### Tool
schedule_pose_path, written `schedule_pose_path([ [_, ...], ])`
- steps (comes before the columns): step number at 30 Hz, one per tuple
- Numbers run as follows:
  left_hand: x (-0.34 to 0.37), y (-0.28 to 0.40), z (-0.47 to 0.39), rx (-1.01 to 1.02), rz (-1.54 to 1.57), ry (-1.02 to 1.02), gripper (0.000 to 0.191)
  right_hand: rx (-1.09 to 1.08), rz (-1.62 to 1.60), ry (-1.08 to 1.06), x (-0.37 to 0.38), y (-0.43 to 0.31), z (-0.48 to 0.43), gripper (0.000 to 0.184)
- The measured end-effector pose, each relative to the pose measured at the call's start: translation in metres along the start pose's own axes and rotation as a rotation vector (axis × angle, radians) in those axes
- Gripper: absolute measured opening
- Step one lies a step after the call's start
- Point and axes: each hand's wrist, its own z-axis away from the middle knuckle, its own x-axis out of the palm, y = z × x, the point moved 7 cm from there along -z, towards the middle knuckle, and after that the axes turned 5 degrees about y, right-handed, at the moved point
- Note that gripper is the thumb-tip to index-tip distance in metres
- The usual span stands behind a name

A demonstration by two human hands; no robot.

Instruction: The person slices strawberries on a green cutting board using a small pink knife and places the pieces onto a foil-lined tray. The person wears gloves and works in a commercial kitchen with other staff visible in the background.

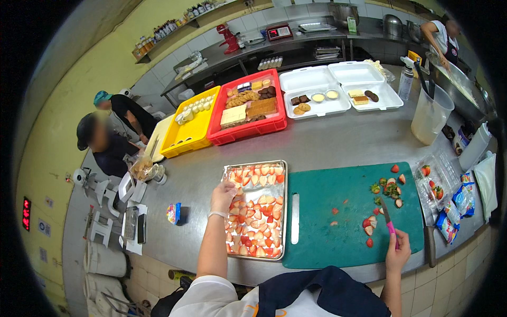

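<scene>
My left hand (223, 198), in a clear glove, reaches over the left side of a metal sheet tray (253, 190). Its fingertips are close together above the lining; whether they pinch a piece is hidden. Rows of cut strawberries (257, 222) cover much of the tray, with a bare band below the upper rows. In my right hand (399, 247) is a paring knife (388, 220) with a pink handle, its blade pointing away from me over a green cutting board (317, 230). Cut strawberry pieces (368, 226) lie left of the blade. Leafy strawberry tops (390, 188) are heaped beyond its tip.
Right of the board are a clear plastic clamshell (435, 178) with strawberries and several colourful packets (447, 226). A plastic pitcher (429, 115) stands behind. Yellow (186, 146) and red crates (249, 134) and white foam boxes (317, 111) hold sweets. Other people work left and far right.
</scene>
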Motion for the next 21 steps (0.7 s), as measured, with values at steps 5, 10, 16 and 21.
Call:
schedule_pose_path([
  [5, -0.025, 0.015, -0.009, 0.125, -0.333, 0.158, 0.018, -0.025, -0.001, 0.014, 0.0, -0.001, 0.0, 0.014],
  [10, -0.035, 0.022, -0.008, 0.216, -0.578, 0.182, 0.016, 0.039, 0.016, 0.001, 0.001, 0.005, 0.001, 0.014],
  [16, -0.007, 0.032, 0.008, 0.273, -0.934, -0.028, 0.02, 0.0, 0.024, 0.003, 0.002, 0.004, 0.0, 0.014],
  [21, 0.005, 0.048, 0.017, 0.475, -0.994, -0.085, 0.019, 0.019, -0.005, -0.003, 0.001, 0.004, 0.0, 0.014],
])
